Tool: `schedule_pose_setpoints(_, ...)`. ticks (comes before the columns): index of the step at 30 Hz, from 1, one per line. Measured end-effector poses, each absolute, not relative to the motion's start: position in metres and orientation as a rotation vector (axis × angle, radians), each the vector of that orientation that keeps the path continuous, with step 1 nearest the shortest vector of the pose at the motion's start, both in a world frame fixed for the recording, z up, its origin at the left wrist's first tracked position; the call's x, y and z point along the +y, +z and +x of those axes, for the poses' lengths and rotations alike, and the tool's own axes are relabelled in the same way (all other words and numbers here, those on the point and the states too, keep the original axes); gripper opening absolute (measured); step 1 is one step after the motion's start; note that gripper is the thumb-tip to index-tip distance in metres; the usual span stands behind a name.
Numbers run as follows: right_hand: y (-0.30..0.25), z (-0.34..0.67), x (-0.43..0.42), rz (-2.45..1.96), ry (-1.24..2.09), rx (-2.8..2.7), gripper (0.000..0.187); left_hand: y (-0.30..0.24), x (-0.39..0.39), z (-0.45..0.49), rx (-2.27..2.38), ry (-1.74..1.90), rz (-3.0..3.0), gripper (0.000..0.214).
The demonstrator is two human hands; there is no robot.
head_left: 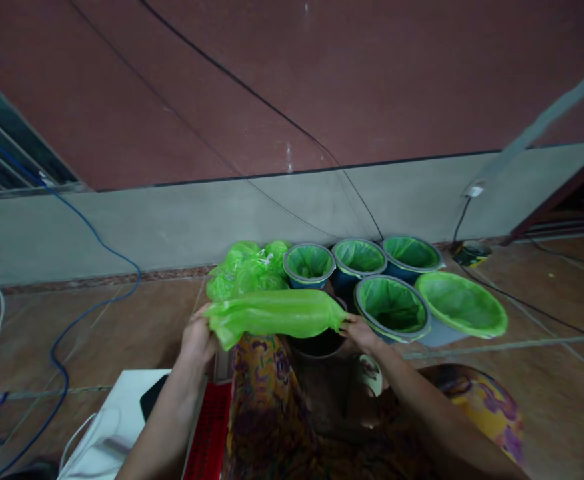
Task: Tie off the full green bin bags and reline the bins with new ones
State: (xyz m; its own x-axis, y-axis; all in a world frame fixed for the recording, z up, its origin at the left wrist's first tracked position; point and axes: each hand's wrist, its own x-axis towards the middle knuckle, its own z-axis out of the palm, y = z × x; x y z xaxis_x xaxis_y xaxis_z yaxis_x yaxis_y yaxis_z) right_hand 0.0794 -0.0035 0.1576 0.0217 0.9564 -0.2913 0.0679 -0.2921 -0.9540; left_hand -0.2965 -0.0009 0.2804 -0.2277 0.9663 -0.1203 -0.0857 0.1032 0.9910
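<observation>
A green plastic bag [282,313] is stretched sideways between my two hands, puffed up in its middle. My left hand [199,339] grips its left end, where the film spreads into a loose flap. At the right end, my right hand [361,331] pinches the gathered film. Below the bag stands a dark bucket [317,347] between my knees, its rim partly covered by the bag. Behind the bag lies a heap of filled green bags [245,267] against the wall.
Several bins lined with green bags stand right of centre, among them a grey-rimmed bin [393,307] and a wider bin [462,305]. A white table [117,427] with a dark phone and a red crate [213,427] are at my left. A blue cable [67,333] crosses the tiled floor.
</observation>
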Motion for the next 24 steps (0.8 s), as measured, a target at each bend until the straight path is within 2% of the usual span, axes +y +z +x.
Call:
schedule_pose_setpoints(4, 0.146, 0.087, 0.01, -1.747, 1.252, -1.297, 0.01, 0.261, 0.043, -0.241, 1.416, 1.133, 1.105, 0.016)
schedule_pose_setpoints(10, 0.156, 0.098, 0.018, -1.72, 1.303, -1.483, 0.024, 0.198, 0.076, -0.155, 1.385, 0.67, 1.212, 0.011)
schedule_pose_setpoints(13, 0.169, 0.104, 0.023, -1.648, 1.351, -1.703, 0.031, 0.168, 0.083, -0.125, 1.321, 0.504, 1.154, 0.02)
schedule_pose_setpoints(17, 0.177, 0.108, 0.039, -1.765, 1.181, -1.945, 0.031, 0.141, 0.094, -0.106, 1.222, 0.358, 1.083, 0.037)
schedule_pose_setpoints(24, 0.134, 0.076, 0.066, -1.857, 1.199, -2.108, 0.035, 0.107, 0.105, -0.099, 1.108, 0.368, 0.942, 0.05)
